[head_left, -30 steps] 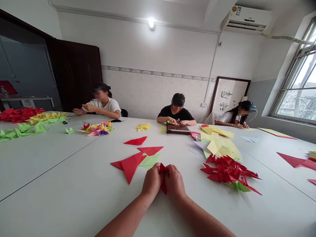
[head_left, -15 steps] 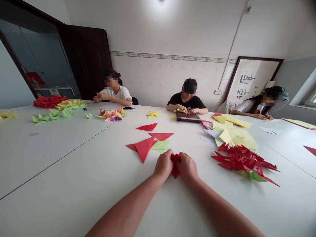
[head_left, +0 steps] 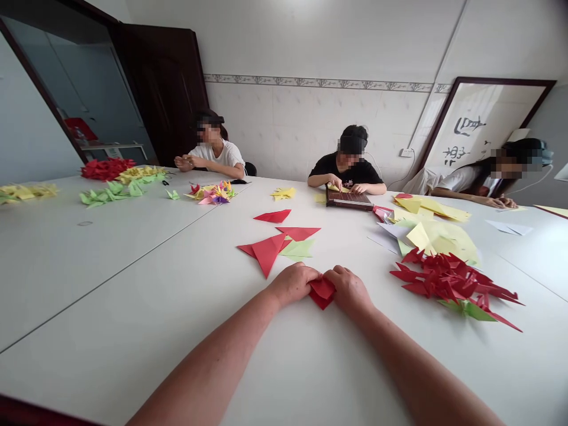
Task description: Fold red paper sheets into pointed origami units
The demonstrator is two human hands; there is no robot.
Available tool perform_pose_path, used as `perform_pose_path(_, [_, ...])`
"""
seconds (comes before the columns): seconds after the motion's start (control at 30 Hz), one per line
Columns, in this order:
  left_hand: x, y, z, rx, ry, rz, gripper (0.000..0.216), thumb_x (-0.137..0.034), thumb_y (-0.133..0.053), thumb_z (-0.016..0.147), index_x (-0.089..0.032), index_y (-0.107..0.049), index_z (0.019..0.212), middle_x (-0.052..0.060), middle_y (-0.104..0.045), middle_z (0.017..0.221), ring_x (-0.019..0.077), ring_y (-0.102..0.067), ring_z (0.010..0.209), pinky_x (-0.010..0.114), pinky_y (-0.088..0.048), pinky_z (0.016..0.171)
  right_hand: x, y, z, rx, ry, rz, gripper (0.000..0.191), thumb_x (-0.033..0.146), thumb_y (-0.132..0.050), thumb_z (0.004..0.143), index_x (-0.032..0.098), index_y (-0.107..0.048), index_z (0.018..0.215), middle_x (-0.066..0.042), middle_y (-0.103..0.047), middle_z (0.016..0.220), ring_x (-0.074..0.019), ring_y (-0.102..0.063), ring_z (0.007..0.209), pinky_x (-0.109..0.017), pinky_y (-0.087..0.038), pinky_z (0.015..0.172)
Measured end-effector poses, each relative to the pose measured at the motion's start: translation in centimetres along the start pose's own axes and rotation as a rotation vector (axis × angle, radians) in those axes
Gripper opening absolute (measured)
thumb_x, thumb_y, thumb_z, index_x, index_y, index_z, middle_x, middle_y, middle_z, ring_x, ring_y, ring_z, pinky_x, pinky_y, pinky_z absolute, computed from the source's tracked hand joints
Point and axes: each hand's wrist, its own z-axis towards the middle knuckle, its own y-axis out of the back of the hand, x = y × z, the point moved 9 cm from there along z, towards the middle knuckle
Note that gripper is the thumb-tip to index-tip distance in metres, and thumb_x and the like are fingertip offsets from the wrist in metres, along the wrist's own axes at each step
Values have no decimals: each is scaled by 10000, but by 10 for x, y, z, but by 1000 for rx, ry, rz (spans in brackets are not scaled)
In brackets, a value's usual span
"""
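Observation:
A folded piece of red origami paper [head_left: 322, 292] lies low over the white table between my two hands. My left hand [head_left: 295, 284] grips its left edge with bent fingers, while my right hand [head_left: 349, 287] pinches the right edge. The fingertips are partly hidden behind the paper, whose lower corner points toward me. Just beyond my left hand are folded red paper triangles [head_left: 266, 251], with a light green sheet [head_left: 298, 248] partly under them. To the right of my right hand sits a heap of red paper cranes [head_left: 448, 278] with a green crane [head_left: 471, 309] at its near side.
Yellow and pale sheets [head_left: 444, 236] lie behind the red heap. Across the white table [head_left: 133, 331] three people sit, the middle one at a brown paper trimmer [head_left: 349, 200]. Farther left are green cranes [head_left: 109, 194], red cranes [head_left: 106, 168] and a multicoloured pile [head_left: 212, 193].
The red paper looks wider and flatter between my hands, and its folded layers show more. My left hand has turned more sideways. The whole view has shifted slightly.

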Motion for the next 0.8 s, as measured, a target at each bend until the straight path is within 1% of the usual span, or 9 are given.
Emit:
perform_pose_path(0.1, [1,0,-1,2,36,-27,173,-168,-579,709,-260,-717,758,10,-718,834,215,-591,931,275,-456,835,2,0,-2,41,49,-9,277,121,-498,841,249,-672,1015,-39,-583,908,-159,-531,819,-242,-355,689])
perform_pose_path(0.17, [-5,0,-1,2,-20,8,182,-162,-577,727,-270,-722,753,-4,-719,829,200,-598,907,262,-453,830,3,1,-4,63,69,-14,296,147,-501,846,272,-670,1053,-39,-572,923,-162,-532,827,-246,-364,702])
perform_pose_path(0.23, [-14,-1,-2,17,-119,78,234,-150,-542,769,-287,-730,792,-19,-722,852,184,-600,886,255,-450,816,4,4,-8,85,81,-20,297,173,-499,850,285,-669,1067,-41,-561,928,-166,-533,835,-253,-373,716])
perform_pose_path(0.33, [-23,-4,-7,59,-237,205,337,-139,-458,840,-314,-728,938,-38,-721,1003,178,-593,912,267,-452,809,8,9,-14,119,96,-30,284,264,-547,842,298,-655,1103,-48,-557,969,-180,-534,854,-285,-392,768])
perform_pose_path(0.4, [-21,-4,-10,61,-261,281,374,-132,-436,861,-316,-707,1040,-37,-688,1139,184,-586,976,286,-453,847,9,10,-17,140,109,-42,340,396,-578,839,307,-626,1164,-61,-560,1020,-204,-531,892,-323,-402,811])
perform_pose_path(0.47, [-18,-5,-14,57,-262,349,386,-133,-433,875,-302,-677,1122,-23,-642,1239,192,-573,1045,308,-444,903,9,9,-20,156,117,-57,457,524,-563,835,317,-579,1242,-79,-564,1091,-238,-521,970,-361,-403,849])
perform_pose_path(0.53, [-14,-6,-18,63,-257,408,374,-156,-438,893,-286,-650,1172,-9,-604,1297,200,-556,1097,328,-429,949,7,6,-21,174,120,-67,540,587,-533,835,324,-530,1307,-97,-546,1207,-271,-493,1080,-390,-392,892])
perform_pose_path(0.67, [-9,-5,-29,69,-229,451,334,-242,-490,907,-288,-616,1213,1,-562,1351,224,-520,1180,365,-411,994,0,-3,-22,231,111,-63,647,628,-506,833,309,-452,1393,-124,-394,1448,-310,-366,1294,-428,-328,999])
perform_pose_path(0.8, [-5,3,-37,42,-151,430,308,-296,-540,892,-290,-631,1186,10,-574,1336,233,-508,1214,374,-400,1014,-5,-7,-22,275,97,-43,713,646,-501,826,292,-396,1435,-132,-340,1496,-315,-293,1361,-443,-289,1040])
